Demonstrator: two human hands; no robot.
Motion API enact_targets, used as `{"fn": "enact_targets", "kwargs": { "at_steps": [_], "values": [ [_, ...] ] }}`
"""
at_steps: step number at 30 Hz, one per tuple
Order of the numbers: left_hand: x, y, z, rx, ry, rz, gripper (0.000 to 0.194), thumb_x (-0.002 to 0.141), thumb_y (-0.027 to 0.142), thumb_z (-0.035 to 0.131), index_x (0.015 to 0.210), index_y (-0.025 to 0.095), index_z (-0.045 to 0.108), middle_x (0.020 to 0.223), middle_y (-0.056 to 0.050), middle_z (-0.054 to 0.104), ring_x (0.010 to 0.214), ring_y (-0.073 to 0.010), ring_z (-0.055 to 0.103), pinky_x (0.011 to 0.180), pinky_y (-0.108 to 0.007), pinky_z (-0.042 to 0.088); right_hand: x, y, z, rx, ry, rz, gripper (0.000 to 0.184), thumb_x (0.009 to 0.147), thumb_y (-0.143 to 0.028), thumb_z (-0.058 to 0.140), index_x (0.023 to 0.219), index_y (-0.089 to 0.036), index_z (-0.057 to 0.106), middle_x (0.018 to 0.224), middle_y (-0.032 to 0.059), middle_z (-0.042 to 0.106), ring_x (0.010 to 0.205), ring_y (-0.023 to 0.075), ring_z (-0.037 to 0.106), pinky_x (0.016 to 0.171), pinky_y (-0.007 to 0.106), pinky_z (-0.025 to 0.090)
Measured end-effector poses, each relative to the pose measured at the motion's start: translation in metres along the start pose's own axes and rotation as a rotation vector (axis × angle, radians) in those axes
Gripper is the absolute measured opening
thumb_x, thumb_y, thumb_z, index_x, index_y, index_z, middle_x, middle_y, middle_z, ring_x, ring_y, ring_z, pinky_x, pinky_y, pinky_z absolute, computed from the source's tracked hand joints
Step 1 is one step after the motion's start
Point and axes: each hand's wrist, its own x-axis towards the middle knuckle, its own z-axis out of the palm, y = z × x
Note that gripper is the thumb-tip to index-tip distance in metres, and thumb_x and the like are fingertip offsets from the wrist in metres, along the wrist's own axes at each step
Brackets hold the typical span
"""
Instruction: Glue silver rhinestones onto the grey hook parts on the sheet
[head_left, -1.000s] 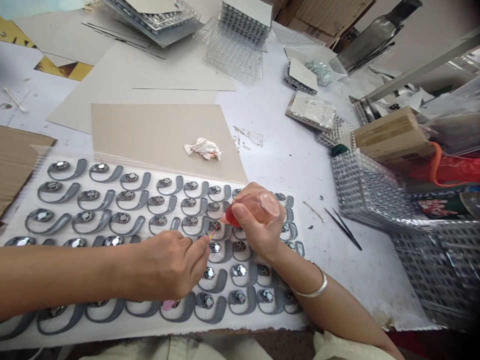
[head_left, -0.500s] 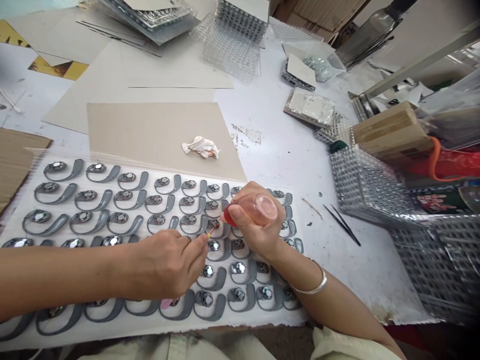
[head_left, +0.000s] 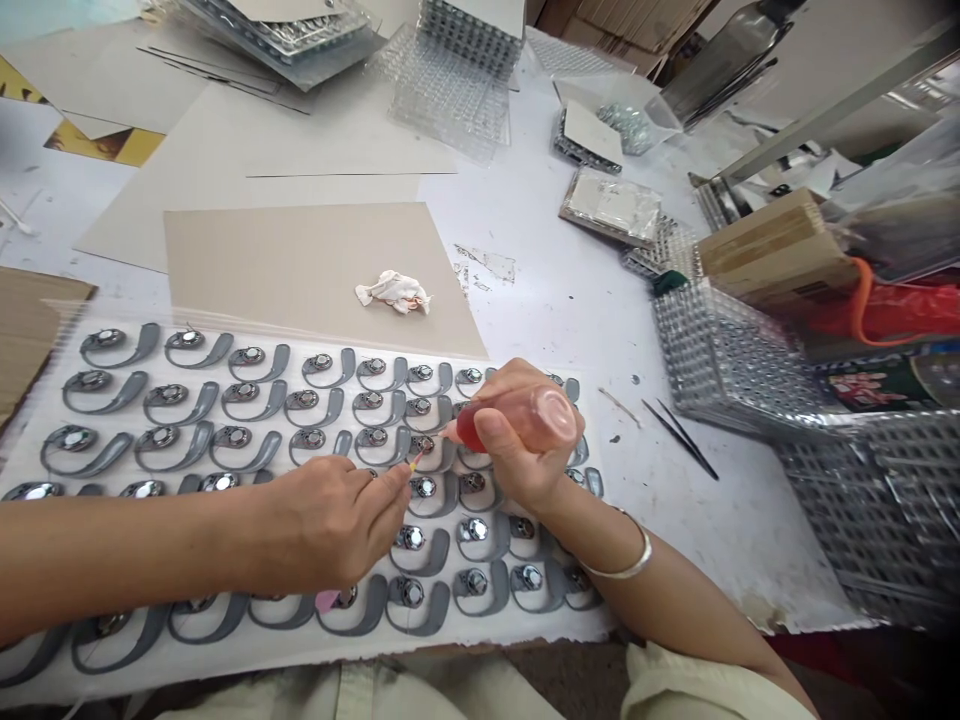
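Note:
My right hand (head_left: 525,440) is wrapped around a translucent squeeze bottle (head_left: 517,412) with reddish liquid, tilted so that its nozzle points left and down at one small round metal part. In my left hand (head_left: 345,520) a thin stick (head_left: 413,466), yellow with a pinkish tip, is pinched; its tip is at that same round part (head_left: 423,446). A pink piece (head_left: 327,600) shows below the left hand. Rows of these round parts, each with a curved grey strip (head_left: 420,610) around it, lie on a white sheet (head_left: 300,645). My hands and forearms cover several of them.
A crumpled white tissue (head_left: 394,291) rests on a beige card (head_left: 300,260) beyond the rows. Black tweezers (head_left: 681,438) lie to the right. Stacked clear plastic trays (head_left: 720,360) and a cardboard box (head_left: 772,250) stand at the right edge; more trays (head_left: 457,90) are at the back.
The bottle in my right hand has tipped flatter and moved slightly right, showing more of its red liquid. My left hand stays nearly in place. The whole view has shifted slightly.

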Motion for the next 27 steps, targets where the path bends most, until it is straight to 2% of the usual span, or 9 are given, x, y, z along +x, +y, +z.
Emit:
{"fn": "enact_targets", "kwargs": {
  "at_steps": [7, 13, 27],
  "values": [
    [-0.0024, 0.0007, 0.0015, 0.017, 0.013, -0.002, 0.031, 0.079, -0.007, 0.042, 0.106, -0.005, 0.058, 0.102, -0.026, 0.068, 0.073, -0.0253, 0.070, 0.045, -0.031, 0.055, -0.0010, 0.0020, -0.0001, -0.037, -0.026, 0.019, 0.012, 0.077, -0.023, 0.066, 0.069, -0.020, 0.057, 0.065, 0.0010, 0.057, 0.057, 0.0144, 0.057, 0.051, 0.030, 0.047],
    [-0.0033, 0.0025, 0.0020, 0.013, 0.015, -0.017, 0.030, 0.079, -0.006, 0.041, 0.105, -0.005, 0.057, 0.101, -0.026, 0.068, 0.071, -0.0251, 0.070, 0.043, -0.030, 0.054, -0.0011, 0.0034, 0.0007, -0.027, -0.050, -0.010, 0.013, 0.076, -0.017, 0.067, 0.068, -0.020, 0.057, 0.065, 0.0000, 0.056, 0.055, 0.0126, 0.055, 0.050, 0.029, 0.046],
    [-0.0014, 0.0011, 0.0018, 0.048, 0.001, -0.002, 0.029, 0.079, -0.005, 0.043, 0.102, -0.002, 0.060, 0.100, -0.024, 0.069, 0.068, -0.0226, 0.069, 0.044, -0.029, 0.055, 0.0002, -0.0008, 0.0032, -0.090, -0.049, -0.053, 0.014, 0.077, -0.022, 0.067, 0.068, -0.020, 0.056, 0.062, 0.0004, 0.058, 0.055, 0.0132, 0.053, 0.050, 0.030, 0.046]
  ]
}}
